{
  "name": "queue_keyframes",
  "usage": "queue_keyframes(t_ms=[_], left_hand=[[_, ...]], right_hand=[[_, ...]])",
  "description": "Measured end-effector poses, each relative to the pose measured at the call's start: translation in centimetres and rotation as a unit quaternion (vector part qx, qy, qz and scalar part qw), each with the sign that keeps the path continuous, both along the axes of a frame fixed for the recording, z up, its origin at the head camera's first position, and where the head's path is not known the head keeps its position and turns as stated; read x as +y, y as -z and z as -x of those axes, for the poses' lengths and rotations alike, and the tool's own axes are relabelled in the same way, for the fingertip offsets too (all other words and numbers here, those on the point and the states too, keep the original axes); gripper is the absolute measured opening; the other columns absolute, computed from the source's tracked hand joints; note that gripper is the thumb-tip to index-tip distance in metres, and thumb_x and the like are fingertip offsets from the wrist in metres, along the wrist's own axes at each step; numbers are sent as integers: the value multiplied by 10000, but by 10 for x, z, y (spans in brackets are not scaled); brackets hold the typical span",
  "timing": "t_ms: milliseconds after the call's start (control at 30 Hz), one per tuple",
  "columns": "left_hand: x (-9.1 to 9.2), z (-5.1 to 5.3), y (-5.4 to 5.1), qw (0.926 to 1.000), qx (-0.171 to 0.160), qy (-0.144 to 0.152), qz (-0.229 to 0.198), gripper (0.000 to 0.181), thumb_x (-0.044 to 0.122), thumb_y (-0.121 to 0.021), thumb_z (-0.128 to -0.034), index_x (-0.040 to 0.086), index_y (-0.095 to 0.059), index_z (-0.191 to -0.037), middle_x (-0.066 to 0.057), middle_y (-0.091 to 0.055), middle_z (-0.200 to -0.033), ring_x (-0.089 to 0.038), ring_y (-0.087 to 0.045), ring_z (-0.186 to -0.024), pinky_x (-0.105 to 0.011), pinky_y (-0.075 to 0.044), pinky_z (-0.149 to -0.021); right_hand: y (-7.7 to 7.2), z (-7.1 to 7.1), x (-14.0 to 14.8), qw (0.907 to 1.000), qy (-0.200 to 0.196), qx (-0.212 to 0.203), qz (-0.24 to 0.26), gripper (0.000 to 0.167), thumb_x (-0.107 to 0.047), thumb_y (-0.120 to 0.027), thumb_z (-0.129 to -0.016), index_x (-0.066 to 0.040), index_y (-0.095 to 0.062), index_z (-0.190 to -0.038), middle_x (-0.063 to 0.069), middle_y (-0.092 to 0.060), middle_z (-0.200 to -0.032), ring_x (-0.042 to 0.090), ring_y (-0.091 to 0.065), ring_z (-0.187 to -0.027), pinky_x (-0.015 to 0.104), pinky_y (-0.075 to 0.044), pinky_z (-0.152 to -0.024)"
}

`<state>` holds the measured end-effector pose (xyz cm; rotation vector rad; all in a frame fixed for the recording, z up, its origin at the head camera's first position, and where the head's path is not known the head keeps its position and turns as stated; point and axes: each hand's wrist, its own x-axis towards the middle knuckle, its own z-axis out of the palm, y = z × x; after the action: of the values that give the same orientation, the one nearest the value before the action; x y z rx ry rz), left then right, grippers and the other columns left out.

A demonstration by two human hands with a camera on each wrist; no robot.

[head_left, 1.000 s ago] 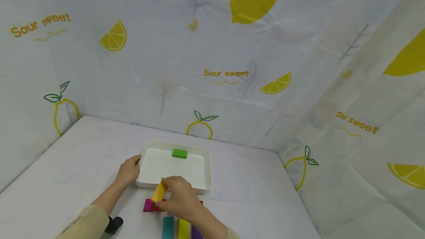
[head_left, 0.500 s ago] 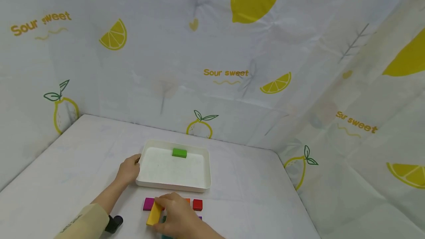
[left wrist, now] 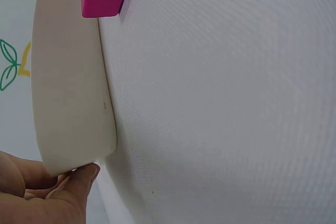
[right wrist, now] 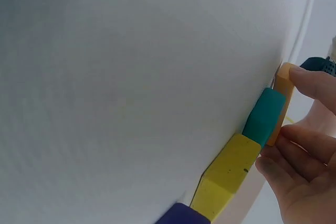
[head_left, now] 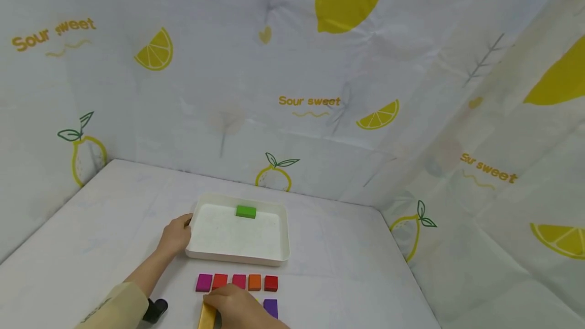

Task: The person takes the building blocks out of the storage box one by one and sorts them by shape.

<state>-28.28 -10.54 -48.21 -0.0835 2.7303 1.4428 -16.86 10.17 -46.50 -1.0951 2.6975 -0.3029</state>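
Observation:
My left hand [head_left: 174,236] grips the left side of a white tray [head_left: 196,207]; in the left wrist view thumb and fingers pinch the tray wall [left wrist: 73,93]. One green block [head_left: 246,211] lies inside, at the far wall. At the near edge of the head view my right hand [head_left: 237,308] pinches a golden-orange block [head_left: 207,316] between thumb and fingers. The right wrist view has this block standing alongside a teal block [right wrist: 264,116], with a yellow block [right wrist: 228,169] and a purple block [right wrist: 184,215] further along that row. Whether orange and teal touch is unclear.
Between tray and right hand lies a row of blocks: magenta [head_left: 204,283], red-orange [head_left: 220,281], pink-red [head_left: 239,281], orange [head_left: 255,282] and red [head_left: 271,283]. A white cloth with lemon prints [head_left: 315,100] hangs behind the white table [head_left: 343,248].
My right hand has carried the golden-orange block from the tray's near edge toward me, past the row of blocks, to beside the teal block. The left hand stays on the tray.

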Motion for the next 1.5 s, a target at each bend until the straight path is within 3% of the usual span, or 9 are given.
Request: queue_keyframes(t_ms=[533,1500], left_hand=[[1,-1,1,10000,-7,42,43,475,2,-315,-998,-162,-331,-1444,-383,-409,-1447,-549,-376,-1363,-627,-397,-1104],[-1,-1,0,10000,-40,48,-33,485,14,-302,-1000,-162,-318,-1451,-388,-384,-1461,-548,-344,-1383,-628,-369,-1125]], right_hand=[[8,1,-1,9995,-259,137,-137,519,-478,-745,-836,-190,-680,-1263,-141,-719,-1180,-14,-641,-1086,115,-550,-894],[0,1,-1,9992,-259,61,-292,520,-500,-710,-858,-208,-662,-1286,-159,-701,-1211,-16,-620,-1134,112,-538,-918]])
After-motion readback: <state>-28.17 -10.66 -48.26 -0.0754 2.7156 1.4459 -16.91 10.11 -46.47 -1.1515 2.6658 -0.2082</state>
